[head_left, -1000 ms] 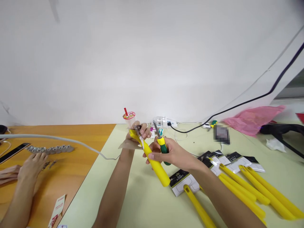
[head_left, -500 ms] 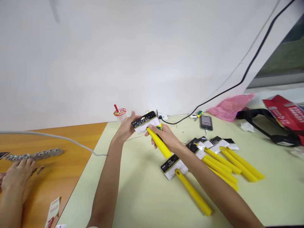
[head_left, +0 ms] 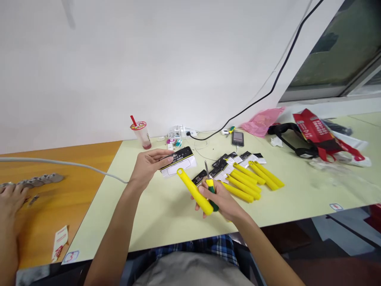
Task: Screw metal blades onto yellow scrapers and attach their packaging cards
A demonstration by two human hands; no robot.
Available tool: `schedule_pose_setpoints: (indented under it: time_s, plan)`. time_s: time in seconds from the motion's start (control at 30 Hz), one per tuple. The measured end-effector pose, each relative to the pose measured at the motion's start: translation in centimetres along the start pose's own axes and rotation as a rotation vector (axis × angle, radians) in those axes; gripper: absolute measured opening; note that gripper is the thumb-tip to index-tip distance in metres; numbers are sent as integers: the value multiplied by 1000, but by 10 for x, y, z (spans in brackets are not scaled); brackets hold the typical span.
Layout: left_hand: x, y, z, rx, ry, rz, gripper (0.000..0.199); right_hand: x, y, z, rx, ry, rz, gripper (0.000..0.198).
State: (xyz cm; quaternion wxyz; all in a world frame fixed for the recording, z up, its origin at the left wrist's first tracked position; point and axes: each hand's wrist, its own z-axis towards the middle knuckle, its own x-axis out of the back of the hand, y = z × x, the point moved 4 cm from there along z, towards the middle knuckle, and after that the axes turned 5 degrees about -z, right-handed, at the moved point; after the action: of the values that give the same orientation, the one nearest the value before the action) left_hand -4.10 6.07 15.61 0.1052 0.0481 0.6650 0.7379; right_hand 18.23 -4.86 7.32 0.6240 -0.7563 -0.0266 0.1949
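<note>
My left hand (head_left: 147,167) pinches the left side of a black-and-white header card (head_left: 183,162) above the table. My right hand (head_left: 224,200) is closed around a yellow plastic handle (head_left: 193,190) and a screwdriver (head_left: 210,184) with a yellow-and-green grip. The screwdriver's blade points up and away from me. The handle's holed end lies just below the card; whether they touch I cannot tell. Beyond my right hand, several more yellow handles (head_left: 244,183) lie beside black-and-white packages (head_left: 222,169), partly overlapping.
A lidded cup (head_left: 141,135) with a red straw stands by the wall, left of a power strip (head_left: 178,132). A cabled device (head_left: 237,138), pink bag (head_left: 263,121) and red packaging (head_left: 315,133) lie rightward. At left, another person's hand (head_left: 12,198) touches grey parts (head_left: 49,180).
My right hand has drawn back toward me with the yellow handle and screwdriver, away from the card in my left hand. The view has tilted down and turned right.
</note>
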Motion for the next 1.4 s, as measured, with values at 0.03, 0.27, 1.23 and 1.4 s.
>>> schedule_pose_setpoints:
  time_s: [0.03,0.27,1.23,1.4]
  plan:
    - [1,1,-4,-10,20,-6,51,0,5,-10,8,-20,-9,54]
    - [0,-46,-22,74,138,-121,54,32,16,-56,75,236,-380,49]
    - [-63,-168,-122,-292,-131,929,75,16,82,-28,213,479,-697,35]
    - [-55,-155,-120,-321,-342,927,72,13,78,-28,219,364,-655,40]
